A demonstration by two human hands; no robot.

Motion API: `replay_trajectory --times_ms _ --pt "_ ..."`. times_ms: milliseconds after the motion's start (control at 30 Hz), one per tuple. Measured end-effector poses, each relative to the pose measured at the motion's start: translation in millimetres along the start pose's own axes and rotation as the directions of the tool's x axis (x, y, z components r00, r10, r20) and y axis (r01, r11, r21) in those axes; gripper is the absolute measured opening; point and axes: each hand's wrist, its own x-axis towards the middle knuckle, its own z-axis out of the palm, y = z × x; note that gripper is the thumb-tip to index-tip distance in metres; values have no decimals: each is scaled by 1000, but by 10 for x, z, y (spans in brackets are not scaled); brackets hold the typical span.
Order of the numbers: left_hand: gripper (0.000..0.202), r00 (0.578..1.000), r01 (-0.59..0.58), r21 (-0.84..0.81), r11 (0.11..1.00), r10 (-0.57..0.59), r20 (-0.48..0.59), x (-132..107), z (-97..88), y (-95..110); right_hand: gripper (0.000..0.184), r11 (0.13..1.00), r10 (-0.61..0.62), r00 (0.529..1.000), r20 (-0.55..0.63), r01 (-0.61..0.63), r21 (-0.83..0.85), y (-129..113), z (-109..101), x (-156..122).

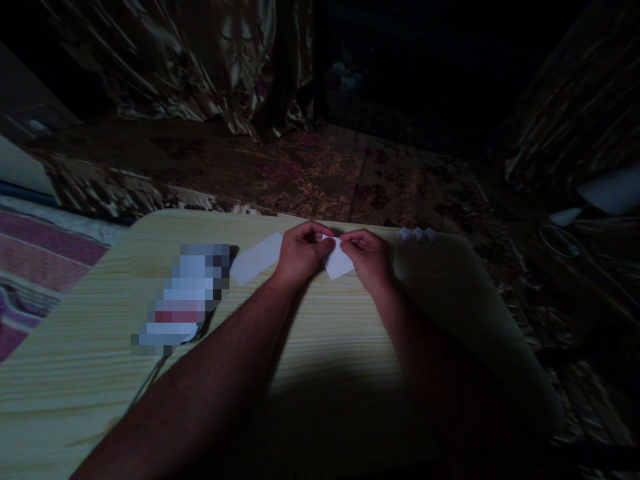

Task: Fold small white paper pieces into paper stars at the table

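Between my two hands is a small white sheet of paper (337, 263), its lower corner pointing toward me. My left hand (303, 250) pinches its upper left edge between thumb and fingers. On the other side, my right hand (367, 252) grips the upper right edge the same way. Left of my left hand lies a flat white strip of paper (257, 259). A few small folded paper pieces (417, 235) sit in a row near the far edge, to the right of my right hand. The dim light hides fine creases.
A pixelated device (187, 293) with a cable lies on the left of the wooden table (330, 333). Behind the table is a patterned cloth-covered surface (300, 167) with curtains (240, 60). A white lamp-like object (613, 190) and a cable are at right.
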Motion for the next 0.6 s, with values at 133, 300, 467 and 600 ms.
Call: replay_trajectory --times_ms 133,300,467,600 --pt "16 1000 3 8 1000 -3 -6 0 1 7 10 999 1 1000 -1 -1 33 1 0 3" --pt "16 1000 18 6 1000 -18 -7 -4 3 12 10 1000 7 1000 8 -8 22 4 -4 2" --pt "17 1000 5 7 1000 -5 4 2 -5 -3 11 1000 17 1000 -1 -17 -4 -15 -6 -2" --pt "15 1000 -1 7 1000 1 6 3 -9 -9 12 1000 27 1000 5 -27 -1 -19 -10 0"
